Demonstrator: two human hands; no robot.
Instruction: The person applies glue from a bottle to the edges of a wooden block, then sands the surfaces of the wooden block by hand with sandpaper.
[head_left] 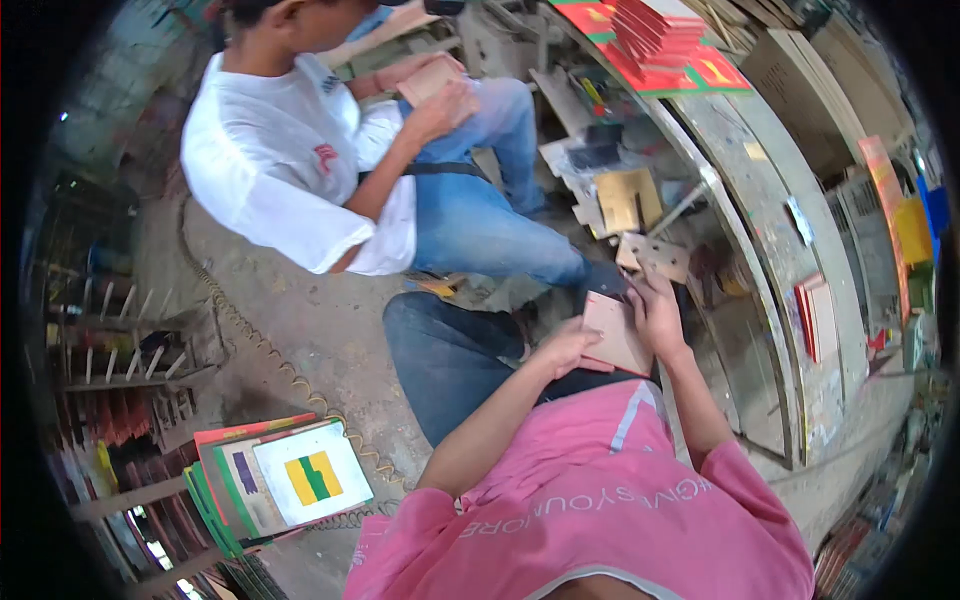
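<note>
A small flat wooden board point(612, 333), pale beige with red along its edges, is held above my lap. My left hand point(562, 350) grips its left side, fingers underneath and thumb toward the face. My right hand point(656, 312) is closed at the board's upper right edge, its fingers curled; whether a small tool is also in it is too blurred to tell. Just beyond my right hand lies a light wooden piece with dark holes point(662, 258).
A seated co-worker in a white shirt point(270, 150) holds a similar board point(430, 80). On the worktable point(745, 170) at right are stacked red-edged boards point(655, 35) and several more boards point(818, 318). Painted panels point(315, 478) and a coiled hose point(245, 330) are at left.
</note>
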